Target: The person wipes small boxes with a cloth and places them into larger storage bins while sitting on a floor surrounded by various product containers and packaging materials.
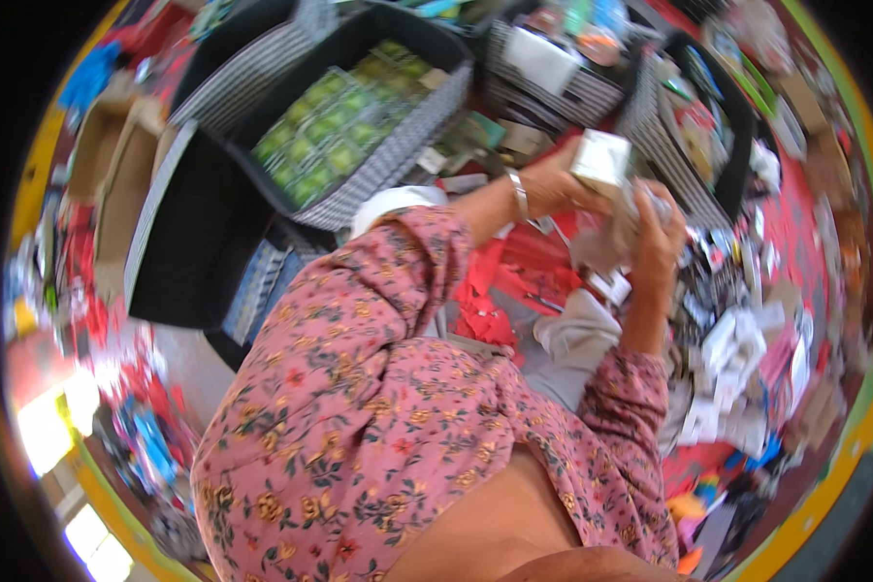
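Note:
My left hand (551,182), with a band on its wrist, is closed around a small white box (601,159) held out in front of me. Close beside it on the right, my right hand (658,233) has its fingers bent around a crumpled greyish, thin-looking piece (623,225), blurred by motion; its kind is unclear. That piece hangs just below the box, and I cannot tell whether the two touch. Beneath both hands lie red scraps (526,264) and a pale cloth-like item (577,325).
Ahead on the left, a black-lined patterned bin (398,184) holds clear packs of green round items (325,126). Another dark bin (189,228) tilts beside it. Bins of mixed packaging (694,145) stand ahead right. Loose wrappers and white bags (732,349) pile up at my right.

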A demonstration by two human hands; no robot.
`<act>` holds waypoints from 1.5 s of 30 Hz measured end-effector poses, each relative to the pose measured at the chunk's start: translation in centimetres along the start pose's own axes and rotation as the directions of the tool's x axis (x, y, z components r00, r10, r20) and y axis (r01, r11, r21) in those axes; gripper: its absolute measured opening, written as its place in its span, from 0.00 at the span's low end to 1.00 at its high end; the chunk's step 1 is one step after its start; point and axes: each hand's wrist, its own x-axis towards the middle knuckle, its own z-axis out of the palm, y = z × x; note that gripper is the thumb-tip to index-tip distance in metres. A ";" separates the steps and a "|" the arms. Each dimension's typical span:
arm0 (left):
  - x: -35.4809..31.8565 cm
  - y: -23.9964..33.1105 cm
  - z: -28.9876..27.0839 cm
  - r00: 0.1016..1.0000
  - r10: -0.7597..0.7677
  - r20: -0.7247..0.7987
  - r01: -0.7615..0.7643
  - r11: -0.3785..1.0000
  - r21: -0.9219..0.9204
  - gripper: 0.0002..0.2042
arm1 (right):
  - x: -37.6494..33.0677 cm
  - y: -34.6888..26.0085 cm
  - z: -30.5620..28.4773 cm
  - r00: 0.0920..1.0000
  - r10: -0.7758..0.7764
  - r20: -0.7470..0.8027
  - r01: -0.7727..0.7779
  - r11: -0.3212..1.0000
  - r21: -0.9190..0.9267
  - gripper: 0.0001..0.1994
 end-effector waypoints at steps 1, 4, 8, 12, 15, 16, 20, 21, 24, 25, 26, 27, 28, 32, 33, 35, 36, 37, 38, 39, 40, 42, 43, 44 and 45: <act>0.3 -0.6 -0.4 0.999 0.040 -0.029 -0.036 0.992 0.121 0.40 | 0.3 0.8 -0.8 0.993 0.094 -0.067 -0.091 0.995 0.049 0.15; 0.5 -0.1 -0.1 0.999 0.035 -0.001 -0.035 0.998 0.060 0.44 | 1.4 2.7 -2.7 0.848 0.525 -0.075 -0.435 0.769 0.469 0.24; 0.7 -0.5 0.3 0.971 0.238 0.028 -0.232 0.899 0.371 0.46 | 0.4 3.6 -0.7 0.864 0.481 0.148 -0.496 0.766 0.408 0.26; 1.9 -1.1 -1.7 0.964 0.249 0.088 -0.260 0.833 0.488 0.47 | 1.3 1.0 -0.1 0.928 0.311 0.204 -0.342 0.929 0.139 0.25; 1.2 0.9 -0.5 0.973 0.202 0.113 -0.229 0.780 0.583 0.47 | 1.5 -0.4 0.2 0.966 0.116 0.232 -0.103 0.992 -0.066 0.24; 1.2 1.1 -0.4 0.970 0.198 0.140 -0.242 0.765 0.597 0.48 | 1.5 -0.4 0.4 0.977 0.115 0.179 -0.090 0.986 -0.142 0.25; 2.1 0.8 -0.9 0.944 0.167 0.285 -0.324 0.641 0.696 0.54 | 1.8 0.0 -0.3 0.979 0.151 0.135 -0.115 0.963 -0.245 0.27; 1.9 1.1 -0.7 0.977 0.095 0.192 -0.196 0.757 0.623 0.54 | 2.0 0.3 -0.3 0.989 0.141 0.042 -0.123 0.949 -0.292 0.26; 1.3 1.9 -0.8 0.995 -0.090 0.043 0.077 0.967 0.245 0.55 | 1.3 -0.6 -0.1 0.978 -0.186 -0.095 0.052 0.657 -0.753 0.25; 1.2 2.0 -0.8 0.993 -0.112 0.031 0.105 0.977 0.188 0.53 | 0.9 -1.1 0.6 0.970 -0.205 -0.128 0.031 0.631 -0.775 0.25; 1.1 2.1 -0.8 0.991 -0.134 0.020 0.131 0.983 0.131 0.50 | 0.8 -1.0 1.0 0.965 -0.232 -0.122 0.030 0.562 -0.827 0.25; 1.0 1.8 -0.2 0.993 -0.121 -0.011 0.121 0.972 0.199 0.49 | 0.6 -0.6 1.4 0.961 -0.253 -0.113 0.027 0.490 -0.871 0.25; 1.0 1.3 0.5 0.993 -0.107 -0.046 0.115 0.957 0.268 0.48 | 0.3 -0.4 2.1 0.957 -0.272 -0.099 0.025 0.418 -0.908 0.25; 2.0 -0.8 -1.1 0.993 0.118 -0.010 -0.103 0.897 0.430 0.29 | 0.1 -0.6 2.7 0.981 -0.192 -0.013 0.072 0.427 -0.902 0.25; 1.8 -0.5 -0.9 0.994 0.036 -0.099 0.000 0.940 0.342 0.26 | 0.1 -1.1 1.8 0.989 -0.143 0.021 0.088 0.480 -0.873 0.24; 1.3 0.6 0.4 0.961 -0.152 -0.233 0.186 0.974 0.131 0.22 | 1.2 -1.2 -1.2 0.986 -0.065 -0.155 -0.032 0.832 -0.553 0.21; 1.3 0.3 0.2 0.968 -0.135 -0.209 0.178 0.963 0.204 0.21 | 1.7 -1.2 -1.9 0.976 0.007 -0.219 -0.081 0.940 -0.332 0.20; 1.5 0.0 0.0 0.976 -0.120 -0.184 0.168 0.947 0.274 0.21 | 1.8 -1.0 -1.8 0.959 -0.108 -0.262 0.020 0.948 -0.317 0.18; 1.5 -0.3 -0.1 0.982 -0.108 -0.157 0.156 0.926 0.343 0.20 | 1.9 -1.0 -1.5 0.926 -0.220 -0.307 0.122 0.944 -0.307 0.16; 1.3 -0.3 0.3 0.977 -0.124 -0.174 0.180 0.918 0.353 0.20 | 1.8 -1.2 -0.9 0.878 -0.324 -0.352 0.221 0.927 -0.303 0.14; 1.4 -0.7 0.2 0.985 -0.110 -0.135 0.153 0.918 0.365 0.21 | 1.6 -1.2 0.5 0.850 -0.483 -0.212 0.362 0.826 -0.432 0.12; 1.5 -1.5 -1.0 0.995 -0.080 -0.066 0.099 0.916 0.388 0.22 | 1.5 -0.1 2.9 0.743 -0.665 0.076 0.586 0.591 -0.555 0.09; 1.7 -1.6 -2.3 0.917 0.184 0.354 -0.398 0.472 0.787 0.23 | 1.5 0.0 3.1 0.734 -0.673 0.095 0.578 0.545 -0.608 0.08; 1.6 -2.0 -3.1 0.925 0.110 0.363 -0.368 0.485 0.793 0.23 | 1.5 0.1 3.2 0.726 -0.678 0.115 0.568 0.496 -0.657 0.08; 1.5 -1.9 -3.1 0.929 0.040 0.369 -0.339 0.498 0.798 0.23 | 1.7 0.2 3.1 0.718 -0.681 0.142 0.558 0.442 -0.703 0.08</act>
